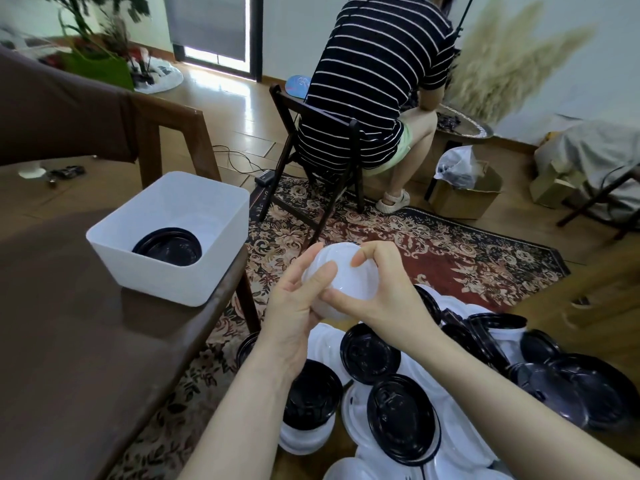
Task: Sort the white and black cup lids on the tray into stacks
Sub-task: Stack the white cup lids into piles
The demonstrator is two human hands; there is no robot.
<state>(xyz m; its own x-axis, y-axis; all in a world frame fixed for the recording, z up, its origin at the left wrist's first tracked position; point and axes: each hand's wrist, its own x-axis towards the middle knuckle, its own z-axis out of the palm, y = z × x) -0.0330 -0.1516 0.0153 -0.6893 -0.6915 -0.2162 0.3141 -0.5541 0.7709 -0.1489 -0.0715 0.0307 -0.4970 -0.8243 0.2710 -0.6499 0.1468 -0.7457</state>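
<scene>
Two hands are raised over a patterned rug (433, 244) laid on a wooden floor (221, 98). A small stack of white lids (337, 271) is held between them: the left hand (294, 306) grips it from the left with curled fingers (320, 275), and the right hand (381, 289) pinches it from the right, thumb and fingers curled round its rim. Left of the fingers, a white bin (173, 230) is set on a brown counter (86, 341), close to its near edge, with a black lid (168, 245) lying inside. Below the fingers, a heap of black lids (370, 353) and white ones is spread out, partly hidden by the forearms and cut off at the bottom edge; the tray beneath cannot be made out. Beyond the fingers, a person in a striped shirt (377, 64) is seated on a dark folding chair (322, 157), back turned. Open rug is left between the heap and that chair.
</scene>
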